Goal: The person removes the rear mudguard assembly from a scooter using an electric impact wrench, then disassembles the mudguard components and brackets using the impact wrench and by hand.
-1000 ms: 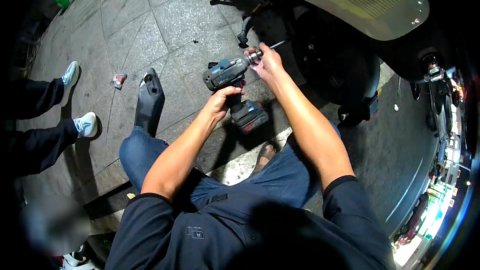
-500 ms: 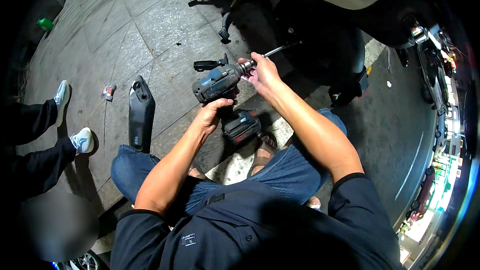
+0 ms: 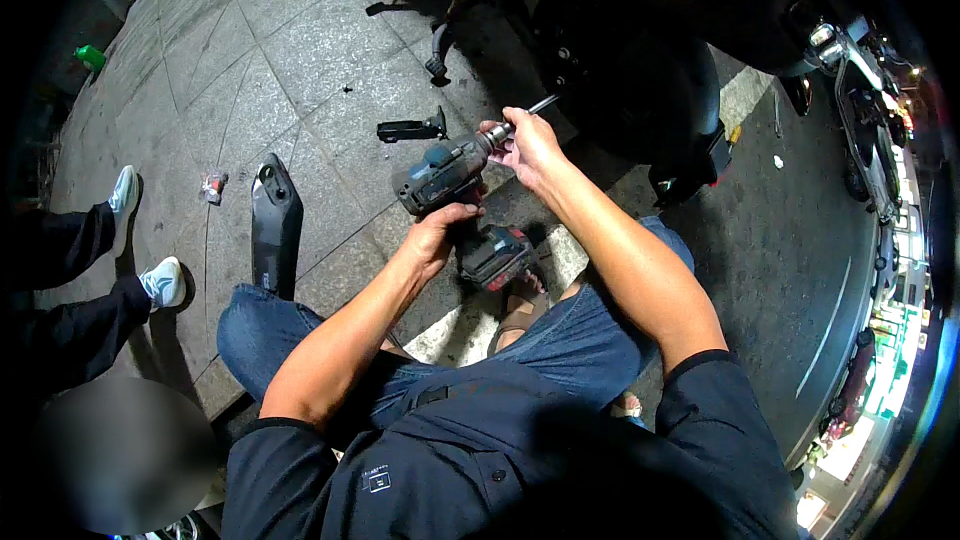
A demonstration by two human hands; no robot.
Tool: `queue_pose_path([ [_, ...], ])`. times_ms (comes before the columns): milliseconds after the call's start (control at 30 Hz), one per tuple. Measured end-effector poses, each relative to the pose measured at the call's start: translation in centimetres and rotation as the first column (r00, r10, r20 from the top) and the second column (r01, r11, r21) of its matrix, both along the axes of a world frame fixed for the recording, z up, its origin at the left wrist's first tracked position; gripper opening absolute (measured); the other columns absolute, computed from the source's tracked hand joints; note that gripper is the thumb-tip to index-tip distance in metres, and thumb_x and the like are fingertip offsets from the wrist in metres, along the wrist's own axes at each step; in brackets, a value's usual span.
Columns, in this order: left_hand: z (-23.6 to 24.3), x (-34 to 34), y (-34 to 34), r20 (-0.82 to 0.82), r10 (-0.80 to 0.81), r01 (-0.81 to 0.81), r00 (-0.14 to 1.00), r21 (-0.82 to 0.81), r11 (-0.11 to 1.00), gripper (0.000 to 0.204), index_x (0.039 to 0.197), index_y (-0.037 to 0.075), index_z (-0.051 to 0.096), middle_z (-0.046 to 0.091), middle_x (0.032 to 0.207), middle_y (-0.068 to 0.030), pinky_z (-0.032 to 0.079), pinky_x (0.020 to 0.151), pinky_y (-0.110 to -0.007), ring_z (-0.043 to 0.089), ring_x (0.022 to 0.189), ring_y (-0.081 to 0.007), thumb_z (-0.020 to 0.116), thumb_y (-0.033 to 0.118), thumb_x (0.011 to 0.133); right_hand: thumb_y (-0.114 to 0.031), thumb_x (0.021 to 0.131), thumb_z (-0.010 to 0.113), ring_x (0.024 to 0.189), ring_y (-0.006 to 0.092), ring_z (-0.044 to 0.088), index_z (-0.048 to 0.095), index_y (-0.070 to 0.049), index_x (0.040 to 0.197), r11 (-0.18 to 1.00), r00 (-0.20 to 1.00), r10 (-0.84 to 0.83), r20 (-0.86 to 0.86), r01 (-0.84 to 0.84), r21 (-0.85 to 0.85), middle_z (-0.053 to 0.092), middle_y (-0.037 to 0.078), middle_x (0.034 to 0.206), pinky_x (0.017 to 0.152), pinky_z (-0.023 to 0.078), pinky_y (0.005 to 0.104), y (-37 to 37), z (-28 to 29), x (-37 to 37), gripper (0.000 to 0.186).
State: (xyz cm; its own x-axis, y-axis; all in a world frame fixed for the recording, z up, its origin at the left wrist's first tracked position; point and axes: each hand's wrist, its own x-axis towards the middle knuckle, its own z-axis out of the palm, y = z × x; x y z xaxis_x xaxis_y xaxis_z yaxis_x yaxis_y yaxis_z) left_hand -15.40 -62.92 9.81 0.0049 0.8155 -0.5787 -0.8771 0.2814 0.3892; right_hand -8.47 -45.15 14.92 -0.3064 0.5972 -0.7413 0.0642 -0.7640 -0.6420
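the left hand (image 3: pixel 440 230) grips the handle of a dark cordless drill (image 3: pixel 450 180) while the right hand (image 3: pixel 525 145) pinches its chuck and bit, near a scooter's black wheel (image 3: pixel 620 70), with a black panel (image 3: pixel 275 225) lying on the paving.

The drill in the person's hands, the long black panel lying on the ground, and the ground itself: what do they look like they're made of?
Cordless drill: likely moulded plastic, matt blue-grey and black body, with a shiny metal bit at the front.
Black panel: probably plastic, smooth with a dull sheen along its edge.
Pavement: stone or concrete slabs, judging by the speckled grey, rough surface and straight joints.
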Motion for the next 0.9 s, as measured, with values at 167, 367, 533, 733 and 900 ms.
queue_pose_path([
  [167, 1.7, 1.3, -0.6, 0.035, 0.0, 0.002, 0.999, -0.067, 0.998, 0.023, 0.095, 0.002, 0.065, 0.066, 0.091, -0.0059, 0.044, 0.084, -0.03, 0.058, 0.089, -0.0171, 0.067, 0.014, 0.075, -0.022, 0.089, 0.045, 0.069, 0.0203, 0.061, 0.047, -0.006, 0.096, 0.998, 0.998, 0.026, 0.057, -0.029, 0.056, 0.064, 0.01, 0.08, 0.065, 0.051, 0.0426, -0.5, 0.8, 0.2, 0.018],
  [367, 4.1, 2.1, -0.1, -0.175, 0.019, -0.019, 0.984, 0.002, 1.0, 0.038, 0.112, 0.006, 0.061, 0.063, 0.1, -0.0028, 0.041, 0.087, -0.032, 0.057, 0.094, -0.014, 0.068, 0.011, 0.075, -0.023, 0.089, 0.045, 0.07, 0.0199, 0.06, 0.045, -0.007, 0.1, 1.0, 1.0, 0.03, -0.002, -0.03, 0.001, 0.064, 0.01, 0.082, 0.065, 0.049, 0.0418, 0.3, 0.7, 1.7, 0.019],
  [533, -0.7, -0.7, -0.4, -0.629, 0.017, 0.064, 0.777, 0.105, 0.992, 0.037, 0.111, 0.004, 0.059, 0.064, 0.101, -0.005, 0.048, 0.082, -0.031, 0.06, 0.091, -0.0168, 0.07, 0.008, 0.076, -0.022, 0.091, 0.044, 0.073, 0.0215, 0.061, 0.045, -0.007, 0.099, 0.999, 0.973, -0.049, -0.225, 0.046, -0.018, 0.064, 0.011, 0.086, 0.065, 0.05, 0.0392, 0.1, -0.4, 1.3, 0.017],
  [733, -0.6, -1.8, 0.5, -0.505, 0.028, 0.066, 0.863, 0.166, 0.984, 0.035, 0.109, 0.005, 0.06, 0.064, 0.1, -0.0048, 0.047, 0.084, -0.032, 0.06, 0.092, -0.0168, 0.07, 0.007, 0.075, -0.022, 0.092, 0.047, 0.079, 0.0229, 0.06, 0.046, -0.008, 0.099, 1.0, 0.981, 0.002, -0.192, 0.003, 0.029, 0.063, 0.014, 0.091, 0.072, 0.049, 0.0417, -0.2, -0.9, 1.2, 0.015],
  [900, 0.7, 1.2, 0.2, -0.23, 0.05, -0.032, 0.972, 0.08, 0.996, 0.036, 0.107, 0.006, 0.061, 0.063, 0.101, -0.0028, 0.042, 0.086, -0.031, 0.056, 0.093, -0.0153, 0.07, 0.007, 0.072, -0.02, 0.091, 0.048, 0.076, 0.021, 0.06, 0.047, -0.009, 0.098, 0.998, 0.998, -0.028, -0.048, 0.031, 0.059, 0.064, 0.012, 0.087, 0.067, 0.049, 0.0394, -0.3, -1.0, 1.4, 0.013],
])
